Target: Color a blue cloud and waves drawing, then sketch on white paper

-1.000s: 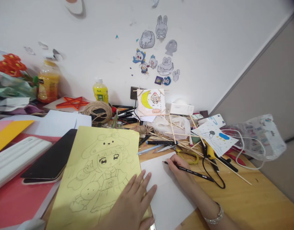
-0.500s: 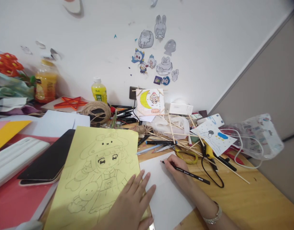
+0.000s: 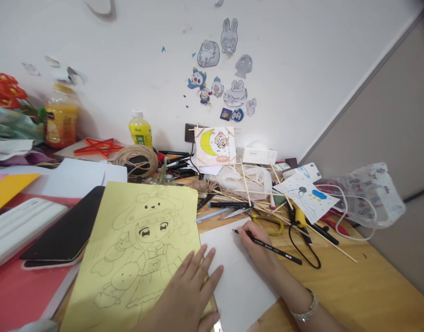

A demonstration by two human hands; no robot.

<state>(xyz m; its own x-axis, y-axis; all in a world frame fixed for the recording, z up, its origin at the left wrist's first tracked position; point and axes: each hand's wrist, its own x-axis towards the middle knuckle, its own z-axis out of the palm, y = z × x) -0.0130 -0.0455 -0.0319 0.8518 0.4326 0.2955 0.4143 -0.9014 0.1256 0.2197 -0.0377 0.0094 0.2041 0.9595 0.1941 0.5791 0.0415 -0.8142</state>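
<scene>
A black pencil (image 3: 272, 249) is pinched in my right hand (image 3: 255, 244), its tip at the upper part of a white sheet of paper (image 3: 238, 276). No clear marks show on that sheet. My left hand (image 3: 193, 288) lies flat with fingers spread, across the lower right of a yellow sheet (image 3: 104, 249) and the left edge of the white one. On the yellow sheet is a line drawing of a girl in a dog-faced hat, with a bunny at her side; my left hand hides its lower right part. A bracelet (image 3: 307, 309) circles my right wrist.
Behind the paper lie a blue pen (image 3: 229, 204), yellow-handled scissors (image 3: 269, 226), thin wooden sticks (image 3: 246, 184) and a coil of twine (image 3: 138, 161). A black tablet-like slab (image 3: 65, 230) and a white case (image 3: 25, 230) are at left. Bottles (image 3: 140, 129) stand along the wall.
The whole view has shifted slightly, with things sitting a little further left and up. Both hands keep their places on the papers, and the pencil tip stays near the same spot.
</scene>
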